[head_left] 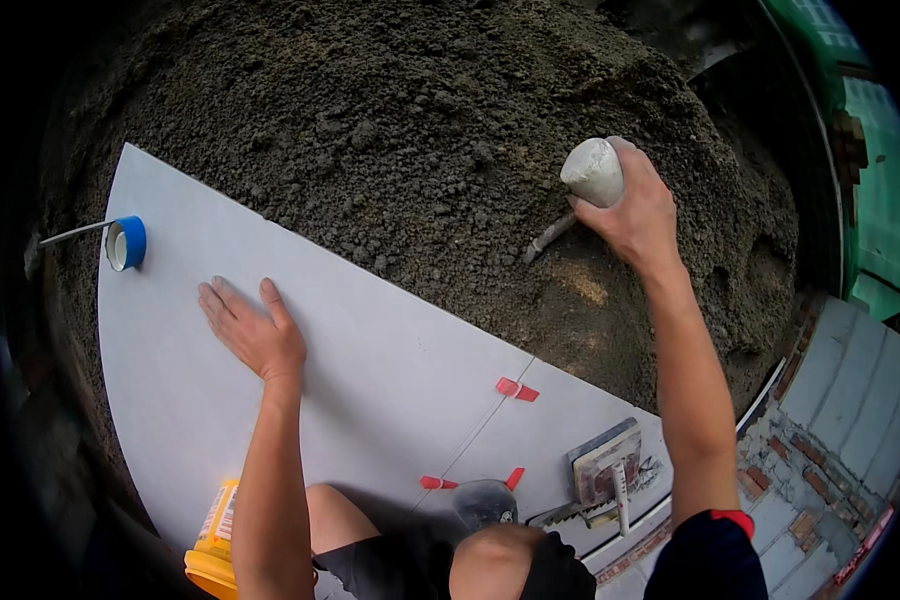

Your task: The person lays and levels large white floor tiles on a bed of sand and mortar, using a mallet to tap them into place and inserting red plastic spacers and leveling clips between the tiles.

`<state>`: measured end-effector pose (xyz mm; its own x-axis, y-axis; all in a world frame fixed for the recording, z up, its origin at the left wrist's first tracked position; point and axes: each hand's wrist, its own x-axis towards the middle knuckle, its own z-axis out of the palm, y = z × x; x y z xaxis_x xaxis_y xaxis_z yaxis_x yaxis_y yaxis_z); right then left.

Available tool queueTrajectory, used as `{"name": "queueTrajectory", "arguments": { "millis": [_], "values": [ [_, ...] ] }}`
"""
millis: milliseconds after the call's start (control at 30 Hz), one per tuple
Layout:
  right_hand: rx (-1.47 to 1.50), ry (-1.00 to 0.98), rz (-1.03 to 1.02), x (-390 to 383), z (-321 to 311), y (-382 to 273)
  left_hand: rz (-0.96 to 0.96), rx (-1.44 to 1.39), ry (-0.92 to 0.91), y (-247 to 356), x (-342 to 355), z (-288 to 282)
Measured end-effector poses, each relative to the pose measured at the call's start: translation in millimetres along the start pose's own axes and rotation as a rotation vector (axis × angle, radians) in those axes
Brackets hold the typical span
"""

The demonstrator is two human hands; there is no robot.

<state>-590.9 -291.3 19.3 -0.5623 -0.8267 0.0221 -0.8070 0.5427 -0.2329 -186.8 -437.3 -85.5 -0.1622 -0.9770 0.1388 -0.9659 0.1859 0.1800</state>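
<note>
My left hand [253, 328] lies flat on a large pale grey tile [370, 330], its thumb apart from the fingers, with nothing held. Out over the dark, crumbly mortar bed [390, 130], my right hand [637, 212] is closed round a mallet with a whitish, rounded head [592, 172]. The mallet's handle slants down to the left, its end at or close to the mortar. Red levelling wedges [517, 390] straddle the thin joint between this tile and a neighbouring tile [580, 410].
A blue ring-shaped thing [128, 243] with a thin rod stands at the tile's far left. A flat-faced float [607, 465] and a toothed trowel [570, 515] lie right of my knees. A yellow bucket [215, 545] is lower left; bricks and rubble [800, 480] lie right.
</note>
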Motion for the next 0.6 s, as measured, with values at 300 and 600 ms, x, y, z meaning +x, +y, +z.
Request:
{"name": "queueTrajectory", "arguments": {
  "millis": [300,600],
  "values": [
    [0.052,0.104,-0.108,44,-130,-4,-0.005,-0.027,-0.028,-18,-6,-11],
    [-0.032,-0.089,-0.032,0,6,-30,0.027,-0.157,0.017,-5,-3,-4]
  ]
}}
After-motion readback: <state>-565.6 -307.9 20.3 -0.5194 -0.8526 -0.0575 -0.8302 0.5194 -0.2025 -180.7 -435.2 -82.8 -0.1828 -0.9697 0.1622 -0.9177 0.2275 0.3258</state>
